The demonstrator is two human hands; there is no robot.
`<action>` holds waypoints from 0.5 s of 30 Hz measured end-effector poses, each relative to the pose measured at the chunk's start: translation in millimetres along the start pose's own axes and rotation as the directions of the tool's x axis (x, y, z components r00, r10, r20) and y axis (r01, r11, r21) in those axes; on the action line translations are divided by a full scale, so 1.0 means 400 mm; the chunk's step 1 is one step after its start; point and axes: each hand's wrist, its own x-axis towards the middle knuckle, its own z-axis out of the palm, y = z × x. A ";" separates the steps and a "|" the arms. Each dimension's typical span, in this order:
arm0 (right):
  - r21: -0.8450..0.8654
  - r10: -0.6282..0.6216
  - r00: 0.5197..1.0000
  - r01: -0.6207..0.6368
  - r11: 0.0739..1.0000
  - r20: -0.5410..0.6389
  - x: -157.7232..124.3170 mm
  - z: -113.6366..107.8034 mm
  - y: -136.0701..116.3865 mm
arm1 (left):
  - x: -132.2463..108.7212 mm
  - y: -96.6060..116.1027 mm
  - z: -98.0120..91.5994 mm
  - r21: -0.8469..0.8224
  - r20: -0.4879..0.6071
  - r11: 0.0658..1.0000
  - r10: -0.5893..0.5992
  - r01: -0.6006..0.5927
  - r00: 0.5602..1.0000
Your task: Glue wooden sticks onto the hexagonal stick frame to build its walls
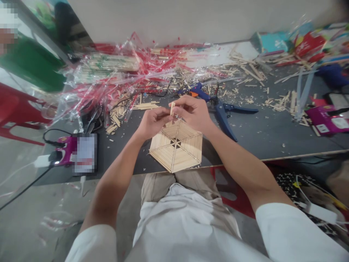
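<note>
A flat hexagonal panel (188,145) built of pale wooden sticks lies near the table's front edge, with ribs meeting at small dark gaps in its middle. Over its far edge my two hands come together. My right hand (192,111) pinches short wooden sticks (172,108) held upright between thumb and fingers. My left hand (154,122) is closed, its fingertips at the lower end of these same sticks. Just beyond my hands lies a blue glue gun (200,91) with an orange trigger. Blue-handled cutters (225,118) rest to the right of my right hand.
Plastic wrappers with red strips (117,80) and bundled sticks pile up along the back. Cut stick pieces (116,118) lie scattered. A phone (84,154) and purple power strip (65,151) sit at left, another purple power strip (327,120) at right. A red stool (19,109) stands left.
</note>
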 end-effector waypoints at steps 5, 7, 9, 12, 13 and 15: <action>-0.145 0.025 1.000 -0.026 0.989 -0.008 0.001 -0.010 0.000 | 0.003 -0.004 0.008 0.129 -0.117 0.990 0.067 -0.052 0.991; -0.170 0.033 0.999 -0.037 0.985 -0.026 0.001 -0.013 0.002 | 0.003 -0.005 0.010 0.208 -0.187 0.977 0.084 -0.044 0.979; -0.198 0.024 0.999 -0.031 0.980 -0.041 0.001 -0.013 0.005 | 0.002 -0.004 0.011 0.280 -0.235 0.959 0.111 -0.042 0.966; -0.250 -0.001 0.999 -0.011 0.968 -0.047 -0.002 -0.010 0.006 | -0.001 0.000 0.012 0.351 -0.249 0.934 0.157 -0.062 0.956; -0.266 -0.005 0.999 -0.009 0.964 -0.053 -0.003 -0.009 0.005 | -0.002 0.001 0.012 0.364 -0.245 0.929 0.167 -0.069 0.955; -0.288 -0.013 0.997 -0.008 0.958 -0.070 -0.004 -0.006 0.003 | -0.004 0.004 0.013 0.383 -0.234 0.921 0.177 -0.076 0.956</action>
